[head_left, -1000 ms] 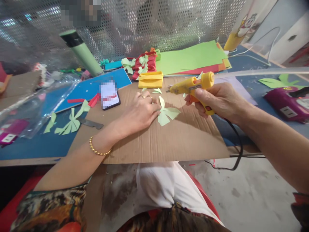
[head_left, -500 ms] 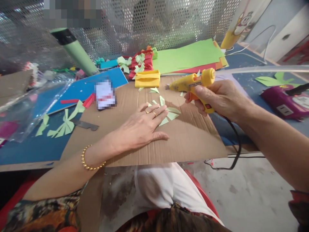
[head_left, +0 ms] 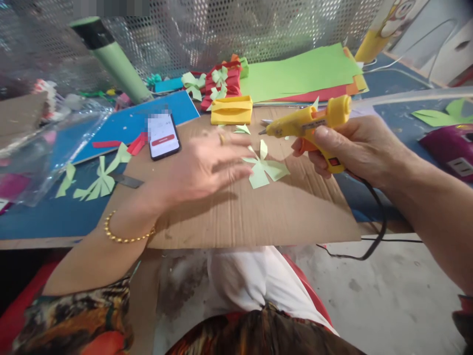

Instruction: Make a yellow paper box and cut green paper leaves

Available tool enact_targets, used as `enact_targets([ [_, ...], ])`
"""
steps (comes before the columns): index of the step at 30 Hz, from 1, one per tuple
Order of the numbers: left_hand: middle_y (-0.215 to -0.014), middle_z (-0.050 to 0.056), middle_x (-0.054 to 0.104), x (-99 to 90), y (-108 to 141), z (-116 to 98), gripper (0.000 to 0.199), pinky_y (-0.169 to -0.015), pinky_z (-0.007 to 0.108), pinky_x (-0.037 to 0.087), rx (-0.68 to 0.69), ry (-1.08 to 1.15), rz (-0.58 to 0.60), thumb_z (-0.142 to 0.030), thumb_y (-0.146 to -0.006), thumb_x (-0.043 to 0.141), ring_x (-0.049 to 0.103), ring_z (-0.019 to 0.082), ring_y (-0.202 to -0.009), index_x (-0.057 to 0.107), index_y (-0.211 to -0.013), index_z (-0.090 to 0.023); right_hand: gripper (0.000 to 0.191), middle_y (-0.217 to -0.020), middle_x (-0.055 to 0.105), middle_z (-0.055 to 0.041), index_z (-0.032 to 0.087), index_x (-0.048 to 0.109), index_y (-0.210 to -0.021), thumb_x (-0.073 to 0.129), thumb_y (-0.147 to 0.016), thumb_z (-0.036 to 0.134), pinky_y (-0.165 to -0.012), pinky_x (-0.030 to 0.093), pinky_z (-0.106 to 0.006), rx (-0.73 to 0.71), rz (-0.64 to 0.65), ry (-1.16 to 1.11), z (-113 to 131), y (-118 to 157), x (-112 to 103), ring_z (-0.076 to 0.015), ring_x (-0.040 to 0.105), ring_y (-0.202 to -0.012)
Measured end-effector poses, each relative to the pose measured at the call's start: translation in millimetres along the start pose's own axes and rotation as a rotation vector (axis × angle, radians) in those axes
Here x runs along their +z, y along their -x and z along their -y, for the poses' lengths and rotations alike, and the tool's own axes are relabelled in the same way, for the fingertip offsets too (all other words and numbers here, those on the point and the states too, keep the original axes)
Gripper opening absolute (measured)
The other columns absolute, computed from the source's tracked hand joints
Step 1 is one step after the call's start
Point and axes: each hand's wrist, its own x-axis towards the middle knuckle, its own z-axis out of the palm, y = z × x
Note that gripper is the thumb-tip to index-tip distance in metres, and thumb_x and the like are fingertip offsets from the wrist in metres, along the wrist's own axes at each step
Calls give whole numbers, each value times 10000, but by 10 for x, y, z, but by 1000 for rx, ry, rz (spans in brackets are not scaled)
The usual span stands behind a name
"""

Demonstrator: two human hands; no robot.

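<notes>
My right hand [head_left: 343, 145] is wrapped round the handle of a yellow hot glue gun [head_left: 303, 123], its nozzle pointing left above the cardboard sheet [head_left: 221, 222]. A black cord runs down from the handle. Blurred by motion, my left hand [head_left: 210, 162] hovers over the cardboard with fingers stretched and holds nothing that I can see. Just right of its fingertips lies a pale green paper bow [head_left: 261, 170] with spread tails. Small pale green scraps [head_left: 242, 129] lie beyond it, before a folded yellow paper piece [head_left: 231, 111].
A phone [head_left: 165, 140] and a grey blade [head_left: 127, 181] lie at left, near cut green paper bows [head_left: 99, 180]. Green paper sheets [head_left: 295, 71] and red folded pieces [head_left: 225, 81] are at the back. A green bottle [head_left: 114, 64] leans left; a purple device [head_left: 449, 148] sits right.
My left hand has lifted off the pale green paper bow and drawn left, uncovering it. My right hand still holds the glue gun. The view has shifted slightly.
</notes>
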Motion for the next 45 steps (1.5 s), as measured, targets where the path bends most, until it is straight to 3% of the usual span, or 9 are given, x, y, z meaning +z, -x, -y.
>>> enact_targets([
  [3,-1268,97,791,-50,-37,84,311,-1174,519,473,-200,-64,-153,-424,-1080,565,673,322,-1293,831,-1143,-273,678,-624,614,-51,226,749,-716,742,-848,891,-486,387,-308,10,0,-12,14,14,-27,-157,572,-585],
  [7,-1157,105,759,88,-73,214,271,-1111,510,488,-245,-149,-81,-393,-1027,610,657,315,-1170,815,-1088,-227,664,-608,597,-39,235,795,-811,710,-875,891,-498,435,-322,32,19,-39,31,46,-14,-161,576,-549],
  [12,-1065,103,699,328,-181,345,237,-1022,481,501,-318,-237,-113,-423,-977,671,613,310,-1109,769,-1022,-211,675,-901,790,-83,231,788,-842,726,-847,904,-636,629,-332,47,-13,-196,58,69,162,-186,751,-664],
  [16,-929,63,654,397,-286,336,183,-875,425,515,-454,-132,-107,-366,-854,782,614,266,-969,697,-898,-210,677,-943,838,-79,226,797,-883,752,-823,899,-828,706,-353,96,25,-253,77,59,319,-252,854,-881],
  [20,-900,38,665,362,-302,280,159,-748,369,503,-564,65,-85,-302,-833,761,603,205,-837,637,-884,-217,579,-896,843,-51,230,791,-816,728,-929,794,-829,708,-358,116,28,-207,20,45,374,-250,848,-879],
  [25,-980,42,688,278,-206,324,303,-797,374,528,-577,32,-146,-309,-833,749,631,219,-904,664,-1112,-227,579,-912,852,-87,230,834,-870,757,-904,803,-776,715,-347,128,48,-223,-62,58,349,-267,855,-867],
  [31,-936,61,672,280,-137,375,103,-888,429,518,-501,-177,-215,-301,-870,680,618,256,-951,707,-921,-215,714,-954,875,-129,205,841,-858,740,-816,910,-735,720,-308,188,49,-212,-10,70,343,-274,870,-855],
  [41,-932,82,638,422,-365,344,264,-923,474,510,-645,-128,-168,-415,-828,801,606,294,-986,622,-831,-220,730,-902,858,-123,219,838,-832,738,-783,941,-808,730,-369,212,-2,-188,-32,53,388,-286,860,-850],
  [45,-814,72,602,386,-343,354,290,-826,434,497,-583,-55,-131,-404,-843,781,609,288,-937,581,-721,-233,714,-887,841,-114,206,800,-798,726,-821,916,-804,726,-337,153,16,-207,-30,45,401,-251,845,-843],
])
